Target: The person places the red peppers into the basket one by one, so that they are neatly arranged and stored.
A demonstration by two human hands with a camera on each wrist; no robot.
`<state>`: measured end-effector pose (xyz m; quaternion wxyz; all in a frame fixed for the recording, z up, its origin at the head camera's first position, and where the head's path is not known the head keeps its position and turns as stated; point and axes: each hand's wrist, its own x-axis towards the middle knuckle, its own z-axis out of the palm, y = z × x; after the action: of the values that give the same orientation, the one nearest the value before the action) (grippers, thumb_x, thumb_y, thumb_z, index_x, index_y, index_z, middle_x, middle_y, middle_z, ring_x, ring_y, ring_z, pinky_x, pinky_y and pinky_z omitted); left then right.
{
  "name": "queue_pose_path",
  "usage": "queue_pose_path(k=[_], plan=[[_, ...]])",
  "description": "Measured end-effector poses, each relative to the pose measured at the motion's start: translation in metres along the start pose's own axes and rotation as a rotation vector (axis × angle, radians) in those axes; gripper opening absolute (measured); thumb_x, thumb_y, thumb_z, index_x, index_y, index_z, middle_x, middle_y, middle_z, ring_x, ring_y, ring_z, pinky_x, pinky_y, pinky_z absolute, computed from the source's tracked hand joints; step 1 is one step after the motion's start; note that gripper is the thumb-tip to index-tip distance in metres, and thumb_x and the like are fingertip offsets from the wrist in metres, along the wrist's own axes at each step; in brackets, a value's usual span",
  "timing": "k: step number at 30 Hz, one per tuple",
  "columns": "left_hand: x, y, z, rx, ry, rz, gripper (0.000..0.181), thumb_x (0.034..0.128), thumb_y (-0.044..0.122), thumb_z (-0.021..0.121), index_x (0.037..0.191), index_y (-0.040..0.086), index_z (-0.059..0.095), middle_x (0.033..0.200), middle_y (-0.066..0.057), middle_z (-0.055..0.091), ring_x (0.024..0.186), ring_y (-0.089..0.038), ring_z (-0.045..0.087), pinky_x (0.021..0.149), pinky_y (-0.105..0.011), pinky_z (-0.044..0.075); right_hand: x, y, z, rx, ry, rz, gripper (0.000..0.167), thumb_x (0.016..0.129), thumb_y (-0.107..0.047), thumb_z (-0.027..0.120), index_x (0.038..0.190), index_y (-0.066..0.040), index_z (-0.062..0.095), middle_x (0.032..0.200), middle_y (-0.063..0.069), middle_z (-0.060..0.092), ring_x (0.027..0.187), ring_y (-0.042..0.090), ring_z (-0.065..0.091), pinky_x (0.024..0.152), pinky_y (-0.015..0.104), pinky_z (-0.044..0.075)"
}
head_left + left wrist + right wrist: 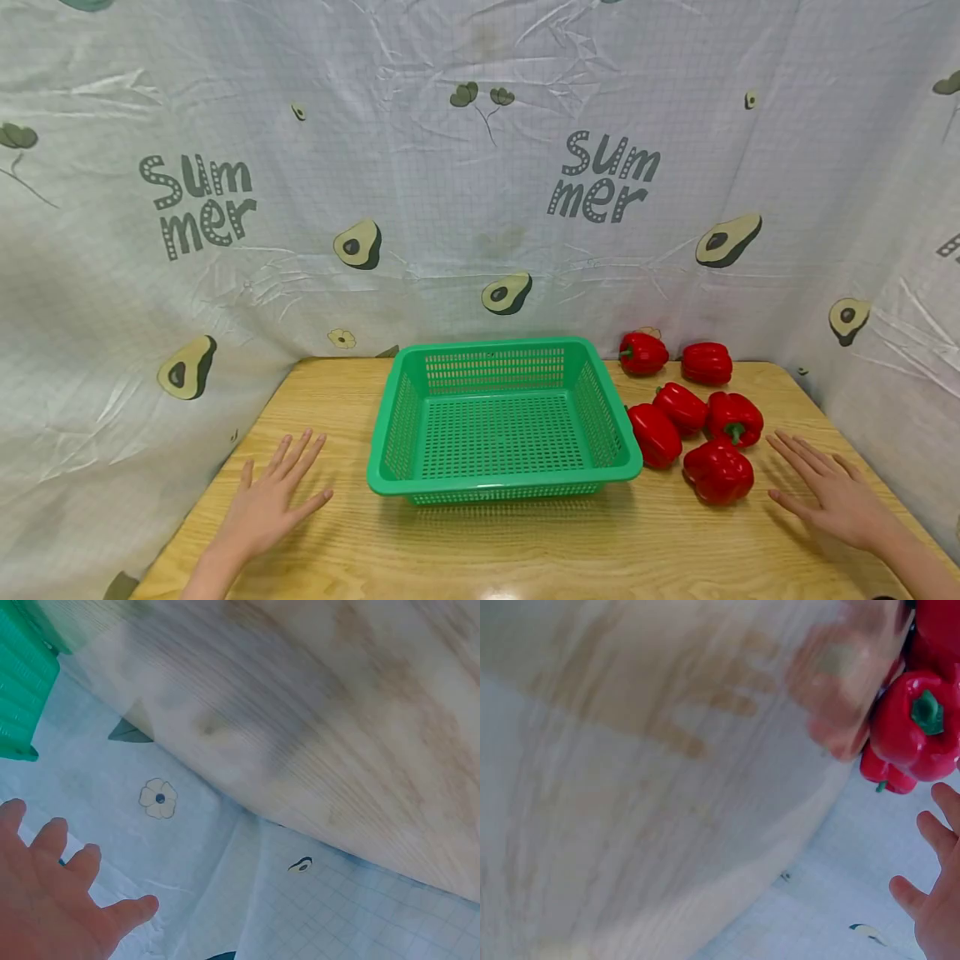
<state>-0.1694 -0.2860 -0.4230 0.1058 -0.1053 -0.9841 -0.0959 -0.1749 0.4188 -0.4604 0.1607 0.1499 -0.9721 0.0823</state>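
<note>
In the head view a green plastic basket (502, 486) stands mid-table with nothing in it. To its right lie several red bell peppers, the nearest pepper (718, 472) closest to my right hand. My left hand (272, 500) is held with fingers spread, left of the basket and apart from it. At the right, my right hand (832, 496) also has its fingers spread and touches no pepper. The left wrist view shows my left hand (56, 900) and a corner of the basket (26, 682). A pepper with a green stem (911, 724) appears near my right hand (939, 900) in the right wrist view.
The wooden table (495, 550) has a shiny surface that reflects the peppers. A pale cloth (420, 167) printed with avocados and the word "summer" hangs behind and along both sides. Two peppers, a left one (643, 353) and a right one (707, 363), lie at the table's back edge.
</note>
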Motion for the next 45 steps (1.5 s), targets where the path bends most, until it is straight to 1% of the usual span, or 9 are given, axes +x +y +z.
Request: queue_pose_path(k=[10,16,18,21,23,26,36,42,45], plan=[[0.001,0.011,-0.004,-0.027,0.022,0.050,0.069,0.0846,0.048,0.051,0.143,0.033,0.017,0.148,-0.006,0.025,0.137,-0.029,0.017,0.098,-0.067,0.010,0.003,-0.011,-0.007,-0.004,0.071,-0.093,0.070,0.081,-0.029,0.063,0.141,-0.015,0.029,0.148,0.001,0.023,0.126,-0.018,-0.009,0.109,0.041,-0.017],[0.004,0.021,-0.009,-0.014,0.074,0.113,0.064,0.0867,0.046,0.049,0.142,0.033,0.020,0.147,-0.004,0.027,0.136,-0.028,0.023,0.100,-0.063,0.013,0.006,-0.019,-0.011,-0.021,0.075,-0.104,0.068,0.080,-0.028,0.063,0.139,-0.016,0.032,0.139,0.011,0.037,0.125,-0.019,-0.006,0.111,0.043,-0.010],[0.004,0.025,-0.010,-0.010,0.086,0.133,0.062,0.0876,0.044,0.048,0.142,0.032,0.021,0.147,-0.004,0.027,0.137,-0.025,0.022,0.101,-0.061,0.013,0.007,-0.022,-0.012,-0.019,0.070,-0.102,0.066,0.080,-0.028,0.063,0.139,-0.016,0.034,0.135,0.012,0.040,0.131,-0.013,-0.003,0.110,0.050,-0.002],[0.006,0.031,-0.011,-0.009,0.093,0.154,0.060,0.0890,0.042,0.047,0.142,0.032,0.022,0.147,-0.003,0.028,0.138,-0.020,0.017,0.105,-0.057,0.010,0.009,-0.027,-0.014,-0.007,0.058,-0.092,0.064,0.081,-0.030,0.062,0.138,-0.017,0.035,0.130,0.014,0.043,0.137,0.007,0.013,0.100,0.059,0.014],[0.007,0.035,-0.012,-0.019,0.095,0.164,0.058,0.0895,0.041,0.046,0.142,0.032,0.022,0.146,-0.003,0.029,0.138,-0.019,0.017,0.107,-0.055,0.008,0.010,-0.029,-0.015,-0.001,0.054,-0.088,0.063,0.080,-0.030,0.063,0.137,-0.017,0.037,0.128,0.014,0.045,0.130,0.020,0.028,0.092,0.059,0.022],[0.009,0.041,-0.012,-0.024,0.113,0.183,0.058,0.0891,0.038,0.048,0.141,0.032,0.024,0.146,-0.002,0.030,0.137,-0.022,0.020,0.108,-0.051,0.008,0.013,-0.033,-0.016,-0.006,0.050,-0.090,0.064,0.079,-0.032,0.064,0.136,-0.018,0.038,0.125,0.014,0.047,0.117,0.027,0.038,0.087,0.057,0.026],[0.014,0.058,-0.007,-0.003,0.156,0.279,0.056,0.0872,0.039,0.051,0.139,0.024,0.034,0.145,-0.002,0.032,0.135,-0.022,0.026,0.105,-0.049,0.018,0.023,-0.045,-0.018,-0.015,0.073,-0.134,0.066,0.075,-0.034,0.068,0.133,-0.016,0.041,0.122,0.013,0.049,0.107,0.029,0.042,0.085,0.052,0.027],[0.018,0.067,-0.001,0.000,0.177,0.322,0.058,0.0855,0.040,0.053,0.138,0.023,0.036,0.144,-0.004,0.034,0.134,-0.022,0.027,0.110,-0.041,0.010,0.030,-0.053,-0.019,-0.003,0.066,-0.144,0.065,0.074,-0.034,0.069,0.131,-0.016,0.044,0.123,0.010,0.049,0.109,0.030,0.041,0.085,0.053,0.027],[0.020,0.069,0.002,0.006,0.183,0.338,0.058,0.0851,0.040,0.054,0.138,0.023,0.036,0.143,-0.005,0.035,0.134,-0.023,0.028,0.110,-0.042,0.011,0.033,-0.058,-0.019,-0.006,0.065,-0.142,0.062,0.074,-0.035,0.068,0.129,-0.015,0.046,0.123,0.010,0.049,0.110,0.029,0.041,0.085,0.053,0.028]])
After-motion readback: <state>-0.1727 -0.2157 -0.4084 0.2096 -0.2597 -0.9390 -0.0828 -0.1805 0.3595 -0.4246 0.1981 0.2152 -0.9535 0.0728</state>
